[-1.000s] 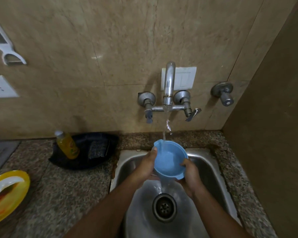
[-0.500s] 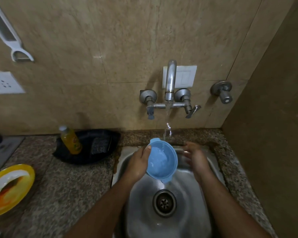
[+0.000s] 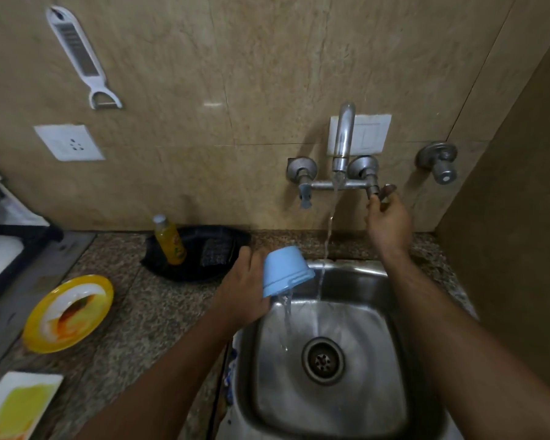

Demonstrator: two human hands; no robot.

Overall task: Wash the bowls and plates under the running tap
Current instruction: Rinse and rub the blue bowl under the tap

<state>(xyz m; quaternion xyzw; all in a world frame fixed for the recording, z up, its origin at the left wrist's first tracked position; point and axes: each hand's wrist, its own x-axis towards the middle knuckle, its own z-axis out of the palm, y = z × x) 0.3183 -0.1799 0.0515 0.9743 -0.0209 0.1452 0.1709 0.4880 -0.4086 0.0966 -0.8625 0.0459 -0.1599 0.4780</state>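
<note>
My left hand (image 3: 246,289) grips a small blue bowl (image 3: 285,269), turned mouth down over the left edge of the steel sink (image 3: 391,347). Water pours out of the bowl into the basin. My right hand (image 3: 386,220) is up at the wall tap (image 3: 342,144), fingers closed on its right lever handle (image 3: 385,190). A thin stream of water still falls from the spout into the sink, just right of the bowl. A dirty yellow plate (image 3: 69,311) lies on the counter at the left. A white and yellow square plate (image 3: 16,404) sits at the bottom left corner.
A black tray (image 3: 197,250) behind the sink's left corner holds a yellow soap bottle (image 3: 169,239) and a scrubbing pad. A dark dish rack (image 3: 4,242) stands at the far left. A second valve (image 3: 438,161) juts from the wall at right. The side wall closes the right.
My left hand has carried the bowl left out of the stream and tipped it upside down, emptying it. My right hand has let go of the bowl and risen to the tap handle.
</note>
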